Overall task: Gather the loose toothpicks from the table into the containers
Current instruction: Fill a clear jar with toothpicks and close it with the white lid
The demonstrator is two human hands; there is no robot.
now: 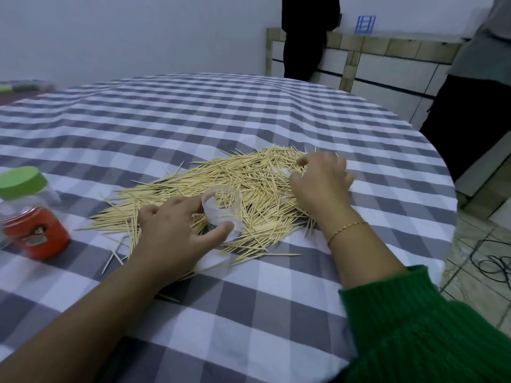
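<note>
Early stage: nearly all toothpicks (249, 189) lie in a loose heap mid-table (249, 111), a few strays at its near-left edge. Left hand (171, 233) grips a small clear cup (221, 210) standing in the heap, thumb and fingers curled round it; it looks near empty. Right hand (320, 183) rests fingers-down on the heap's right side, curled as if raking; whether it pinches any, cannot tell. A green-lidded jar (27, 214) stands well left, shut.

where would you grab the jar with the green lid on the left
Take the clear plastic jar with the green lid and red label round its body just under the lid, coming from its right side. It stands upright and untouched at the table's left, its body looks round, and that side faces the free space beside the toothpicks.
</note>
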